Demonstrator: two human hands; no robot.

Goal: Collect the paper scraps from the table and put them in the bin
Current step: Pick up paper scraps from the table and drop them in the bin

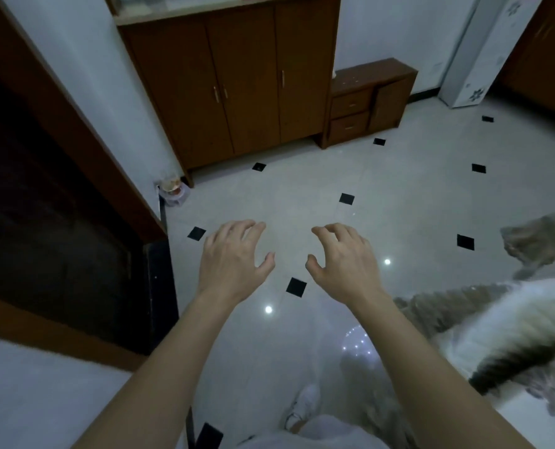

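L hand (234, 257) & R hand (344, 260) both empty, fingers loose, short of cabinet (230, 82). No scraps or bin visible; progress can't tell.

Dim bluish room, lamp glints on glossy floor (302, 202) (wide-angle bending), blurred right edge
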